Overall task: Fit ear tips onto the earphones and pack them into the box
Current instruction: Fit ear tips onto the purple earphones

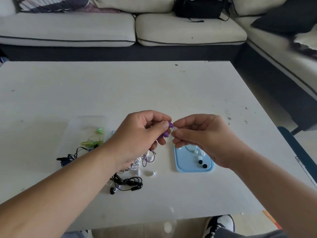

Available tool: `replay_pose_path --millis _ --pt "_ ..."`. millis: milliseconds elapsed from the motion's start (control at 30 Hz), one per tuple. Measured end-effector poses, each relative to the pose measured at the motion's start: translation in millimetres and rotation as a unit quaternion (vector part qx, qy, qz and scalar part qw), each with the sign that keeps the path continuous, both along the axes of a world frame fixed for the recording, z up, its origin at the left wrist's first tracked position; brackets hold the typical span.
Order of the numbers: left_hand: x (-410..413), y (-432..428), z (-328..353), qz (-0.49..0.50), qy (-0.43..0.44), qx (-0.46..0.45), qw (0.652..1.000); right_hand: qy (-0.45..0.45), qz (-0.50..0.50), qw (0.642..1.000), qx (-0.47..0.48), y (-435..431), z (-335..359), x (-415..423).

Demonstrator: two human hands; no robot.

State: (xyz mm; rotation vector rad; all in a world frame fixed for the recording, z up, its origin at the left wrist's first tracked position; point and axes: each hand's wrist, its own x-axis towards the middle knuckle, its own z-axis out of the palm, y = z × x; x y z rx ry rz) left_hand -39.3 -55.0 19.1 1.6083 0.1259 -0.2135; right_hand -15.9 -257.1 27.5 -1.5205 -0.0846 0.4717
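My left hand (142, 134) grips a pair of purple earphones (166, 133), with one bud poking out by the thumb and the purple cable hanging below. My right hand (200, 136) pinches a small clear ear tip (174, 129) right against that bud. Under my right hand lies a light blue tray (187, 166) holding several loose white and black ear tips. A clear plastic box (85, 127) at the left holds green earphones (96, 139).
Black earphones (127, 183), white earphones (145, 164) and a dark blue pair (68, 158) lie tangled on the white table (154, 86) below my left hand. A cream sofa runs along the far side and right. A shoe shows under the table's near edge.
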Motion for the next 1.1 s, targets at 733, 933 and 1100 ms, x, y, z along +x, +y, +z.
replay_pose_path --millis 733,933,1100 --pt "-1.6 0.0 -0.6 -0.037 0.018 -0.027 0.999 0.011 0.011 1.000 0.022 -4.6 -3.1 2.0" --pt "-2.8 -2.4 -0.4 -0.043 0.040 -0.047 0.997 -0.030 0.025 0.999 -0.007 -6.4 -2.4 2.6" --pt "-2.1 -2.5 1.7 -0.047 0.042 -0.050 0.997 -0.025 0.033 0.999 0.005 -8.2 -0.2 3.4"
